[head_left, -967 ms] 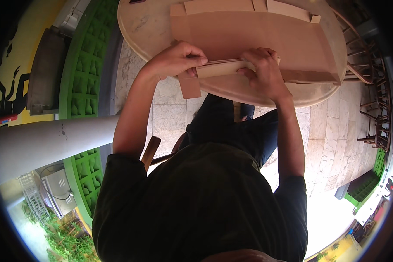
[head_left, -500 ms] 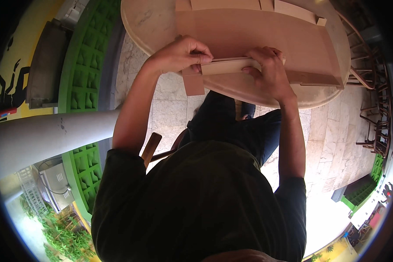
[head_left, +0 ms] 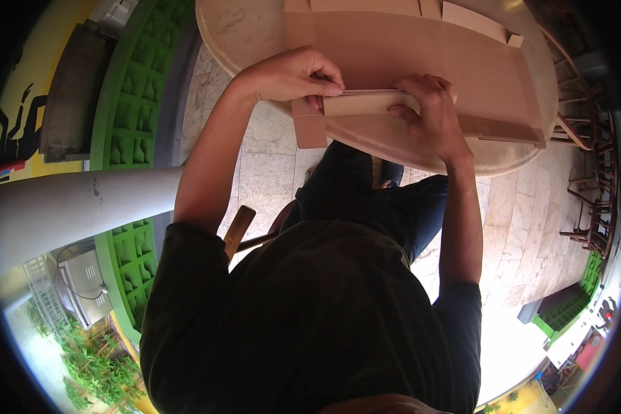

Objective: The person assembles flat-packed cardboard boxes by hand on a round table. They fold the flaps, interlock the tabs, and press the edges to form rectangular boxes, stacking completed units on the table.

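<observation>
A large flat sheet of brown cardboard (head_left: 393,55), creased and with side flaps, lies on a round table (head_left: 241,34). Along its near edge a cardboard flap (head_left: 362,105) stands folded up. My left hand (head_left: 300,74) pinches the left end of this flap between thumb and fingers. My right hand (head_left: 428,103) grips it farther right, with the thumb on the near face and the fingers over the top. A small end tab (head_left: 311,131) hangs past the table edge below my left hand. Another folded flap (head_left: 500,129) lies to the right.
On the far side stands a raised cardboard edge (head_left: 476,21). Wooden chairs (head_left: 593,200) are at the right on the tiled floor (head_left: 510,221). A wooden chair arm (head_left: 239,229) is by my left side. A pale column (head_left: 83,207) and green block wall (head_left: 134,90) stand at the left.
The cardboard and table sit slightly farther right in view. Both hands keep their hold on the flap, and my left hand's wrist is a little higher.
</observation>
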Motion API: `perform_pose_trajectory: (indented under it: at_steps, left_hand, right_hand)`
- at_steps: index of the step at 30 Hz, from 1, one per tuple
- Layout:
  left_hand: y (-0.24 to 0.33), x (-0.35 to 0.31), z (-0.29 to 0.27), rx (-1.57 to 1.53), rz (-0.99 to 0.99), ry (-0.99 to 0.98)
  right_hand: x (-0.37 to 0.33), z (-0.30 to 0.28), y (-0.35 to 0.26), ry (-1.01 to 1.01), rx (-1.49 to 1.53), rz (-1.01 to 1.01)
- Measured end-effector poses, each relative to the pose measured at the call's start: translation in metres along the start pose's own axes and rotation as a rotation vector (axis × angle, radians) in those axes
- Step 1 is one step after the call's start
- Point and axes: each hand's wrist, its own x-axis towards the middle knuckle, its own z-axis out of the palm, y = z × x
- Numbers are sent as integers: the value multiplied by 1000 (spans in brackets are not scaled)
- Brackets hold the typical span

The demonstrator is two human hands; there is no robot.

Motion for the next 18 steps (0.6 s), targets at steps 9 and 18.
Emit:
perform_pose_trajectory:
  at_steps: [9, 18]
  left_hand:
    - [-8, 4, -1, -37, 10, 4]
    - [12, -7, 4, 31, -70, 33]
  right_hand:
    - [1, 1, 2, -17, 8, 22]
    - [0, 0, 3, -21, -1, 16]
